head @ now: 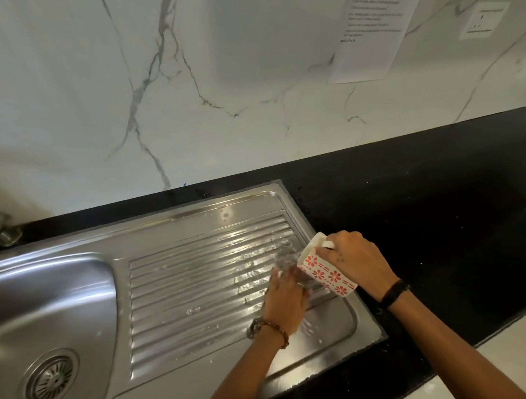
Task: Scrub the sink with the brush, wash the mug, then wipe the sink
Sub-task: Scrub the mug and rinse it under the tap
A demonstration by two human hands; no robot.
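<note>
A white marble wall (220, 80) with grey veins is seen behind a black counter (437, 206), into which a steel sink (196, 220) is set. Over the right edge of the ribbed draining board (199, 277), a mug (325, 269) is held tilted, its mouth turned to the lower right. The mug is white, squarish, and printed with red flowers and dashes; what is inside it cannot be told, since the opening is faced away. It is gripped by the right hand (358, 261), whose fingers are curled over its white handle and side. A dark band is worn on that wrist.

Just left of the mug, the left hand (285, 298) is pressed against the mug's side, its fingers bent round a clear, shiny wad (284, 260) that is blurred; what the wad is cannot be told. A beaded bracelet is worn on the left wrist.

Water drops and wet streaks are seen across the draining board. To the left, the sink basin (49, 314) is seen with a round drain strainer (51, 379) at its bottom; nothing else can be made out in the basin. At the far left edge, part of a metal tap base (4, 231) is seen on the counter.

On the wall at the upper right, a printed sheet of paper (375, 28) is stuck, and beside it a white wall socket (483, 20) is fitted.
</note>
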